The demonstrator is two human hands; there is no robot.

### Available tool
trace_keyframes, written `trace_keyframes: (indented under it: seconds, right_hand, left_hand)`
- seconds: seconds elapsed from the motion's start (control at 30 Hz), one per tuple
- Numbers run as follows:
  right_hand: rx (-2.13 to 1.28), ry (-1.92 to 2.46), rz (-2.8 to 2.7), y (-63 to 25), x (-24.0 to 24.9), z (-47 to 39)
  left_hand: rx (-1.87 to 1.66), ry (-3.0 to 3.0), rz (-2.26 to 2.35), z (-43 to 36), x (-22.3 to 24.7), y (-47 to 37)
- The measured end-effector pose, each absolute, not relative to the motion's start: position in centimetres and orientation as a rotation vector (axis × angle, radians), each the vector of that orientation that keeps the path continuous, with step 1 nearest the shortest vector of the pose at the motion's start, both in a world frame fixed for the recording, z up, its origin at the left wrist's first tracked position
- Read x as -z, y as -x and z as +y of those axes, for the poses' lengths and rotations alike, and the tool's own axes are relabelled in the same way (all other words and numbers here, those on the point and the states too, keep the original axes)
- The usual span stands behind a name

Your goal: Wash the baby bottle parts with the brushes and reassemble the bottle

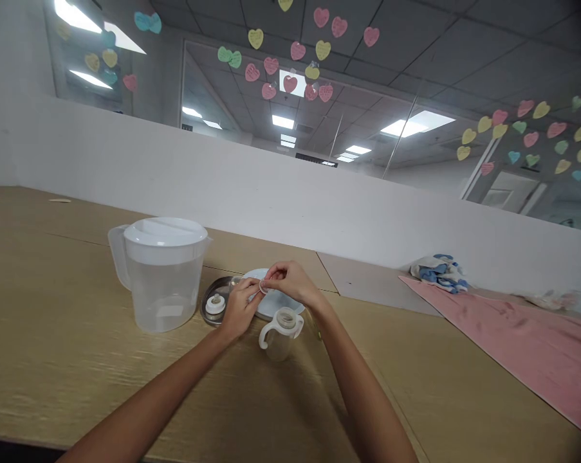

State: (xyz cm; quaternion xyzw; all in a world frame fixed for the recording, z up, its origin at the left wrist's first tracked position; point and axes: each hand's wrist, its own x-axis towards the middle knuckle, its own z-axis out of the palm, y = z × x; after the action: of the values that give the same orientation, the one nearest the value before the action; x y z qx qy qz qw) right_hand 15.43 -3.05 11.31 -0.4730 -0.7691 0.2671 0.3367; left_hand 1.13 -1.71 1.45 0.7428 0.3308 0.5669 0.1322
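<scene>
My left hand point(242, 306) and my right hand point(293, 281) meet over the table, their fingers pinched on a small white ring point(263, 287). Part of the ring is hidden by the fingertips. Just below them a clear baby bottle point(279, 349) stands upright and uncapped, with white handles at its neck. A bottle nipple in a white collar point(215, 306) sits on a round metal tray point(206, 314) left of my left hand. Behind my hands lies a pale blue-white round plate point(283, 303), partly covered by them.
A large translucent pitcher point(165, 283) with a white lid stands left of the tray. To the right a pink cloth point(512, 334) covers the tabletop, with a blue-and-white bundle point(439, 272) at its back edge. A white wall point(251, 186) with windows above closes off the table's far side.
</scene>
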Motion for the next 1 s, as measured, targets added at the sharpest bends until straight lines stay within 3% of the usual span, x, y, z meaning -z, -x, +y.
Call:
trace_keyframes:
  seconds: [0.33, 0.57, 1.0]
  right_hand:
    - [-0.011, 1.354, -2.258, -13.8, -11.6, -4.7]
    - [0.143, 1.325, -2.312, -13.9, -11.8, -5.0]
    - [0.062, 1.097, -1.781, -14.8, -14.0, -5.7]
  left_hand:
    - [-1.650, -2.097, 0.974, -1.3, -1.2, -1.0]
    - [-1.660, -2.068, 0.978, -1.4, -1.2, -1.1]
    - [-1.598, -2.141, 0.946, -0.6, -0.2, -2.4]
